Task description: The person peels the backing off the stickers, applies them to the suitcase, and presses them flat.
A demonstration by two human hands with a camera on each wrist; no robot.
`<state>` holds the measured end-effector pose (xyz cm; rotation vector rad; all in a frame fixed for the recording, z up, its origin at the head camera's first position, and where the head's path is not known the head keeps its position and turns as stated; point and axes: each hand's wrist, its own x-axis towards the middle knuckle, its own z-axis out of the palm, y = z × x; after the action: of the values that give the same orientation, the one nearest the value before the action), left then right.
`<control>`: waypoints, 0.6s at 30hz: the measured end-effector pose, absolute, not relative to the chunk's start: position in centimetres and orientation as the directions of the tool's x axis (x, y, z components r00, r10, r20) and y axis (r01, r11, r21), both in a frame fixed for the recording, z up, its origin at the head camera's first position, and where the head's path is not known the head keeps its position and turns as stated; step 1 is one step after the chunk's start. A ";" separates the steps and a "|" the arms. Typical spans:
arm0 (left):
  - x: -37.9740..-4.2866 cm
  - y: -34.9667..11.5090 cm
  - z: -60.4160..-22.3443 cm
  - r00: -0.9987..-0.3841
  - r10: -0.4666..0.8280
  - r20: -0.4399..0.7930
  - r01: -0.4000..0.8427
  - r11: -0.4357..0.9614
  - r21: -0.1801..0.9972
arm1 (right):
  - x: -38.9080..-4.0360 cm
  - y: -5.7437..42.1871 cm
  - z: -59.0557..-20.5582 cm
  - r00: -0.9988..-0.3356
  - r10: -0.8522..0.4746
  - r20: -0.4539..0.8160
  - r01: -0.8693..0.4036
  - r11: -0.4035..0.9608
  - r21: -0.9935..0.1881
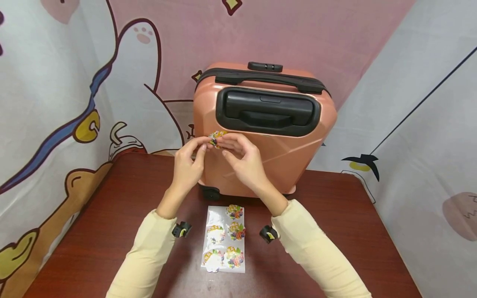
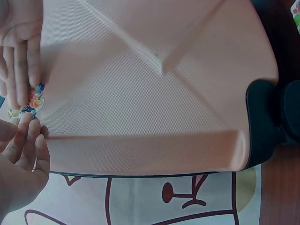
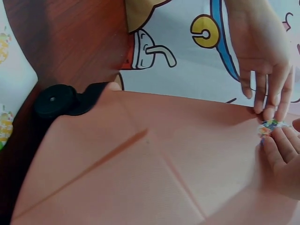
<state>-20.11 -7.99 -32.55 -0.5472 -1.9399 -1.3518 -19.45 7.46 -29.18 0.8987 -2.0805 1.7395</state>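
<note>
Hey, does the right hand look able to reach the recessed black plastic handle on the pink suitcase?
Likely yes: the right hand is just below the handle with nothing visible between them, though that hand touches a small multicoloured sticker.

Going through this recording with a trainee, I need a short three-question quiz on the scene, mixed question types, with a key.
1. Multiple choice: What is at the fingertips of both the left hand and the right hand?
(a) a wheel
(b) a colourful sticker
(c) a combination lock

2. True or false: The sticker sheet lies on the table, nearer the person than the suitcase is.

3. Fill in the colour: The recessed handle in the upper part of the suitcase is ____.

Key:
1: b
2: true
3: black
</note>
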 end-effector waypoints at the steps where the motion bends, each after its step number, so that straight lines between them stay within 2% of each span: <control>1: -20.1 -8.0 -32.5 -0.666 -0.048 0.745 0.682 0.367 0.633 | -19.5 7.4 -29.0 -0.759 -0.282 0.586 -0.626 0.072 -0.776; 8: -20.1 -8.1 -32.6 -0.668 -0.042 0.743 0.678 0.376 0.632 | -19.4 7.3 -28.6 -0.751 -0.304 0.587 -0.629 0.058 -0.775; 18: -20.1 -8.1 -32.6 -0.672 -0.035 0.740 0.674 0.385 0.631 | -19.1 7.9 -31.1 -0.828 -0.322 0.460 -0.522 0.140 -0.842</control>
<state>-20.15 -8.10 -32.60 -0.5476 -1.9643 -1.3317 -19.11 7.94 -31.11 0.8390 -2.2377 1.7678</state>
